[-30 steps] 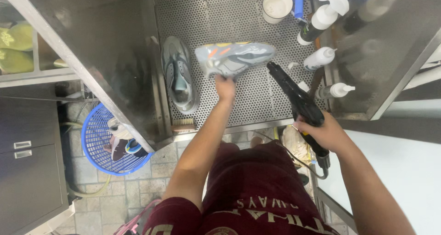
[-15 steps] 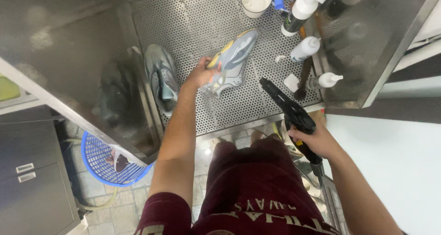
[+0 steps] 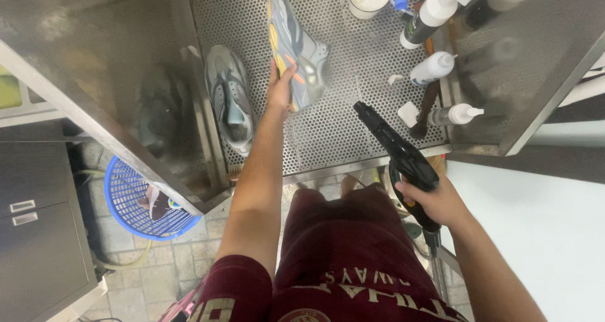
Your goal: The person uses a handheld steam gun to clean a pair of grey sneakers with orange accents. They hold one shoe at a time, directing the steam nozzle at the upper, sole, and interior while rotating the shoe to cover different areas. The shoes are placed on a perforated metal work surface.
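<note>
The left hand (image 3: 280,89) grips a grey sneaker (image 3: 295,48) at twelve o'clock over the perforated steel tray (image 3: 328,133); the right hand (image 3: 435,202) clasps a black spray gun (image 3: 397,155) at three o'clock.

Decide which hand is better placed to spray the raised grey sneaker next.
Probably the right hand: it grips the black spray gun, nozzle toward the grey sneaker with orange accents; the left hand is occupied holding that sneaker.
</note>
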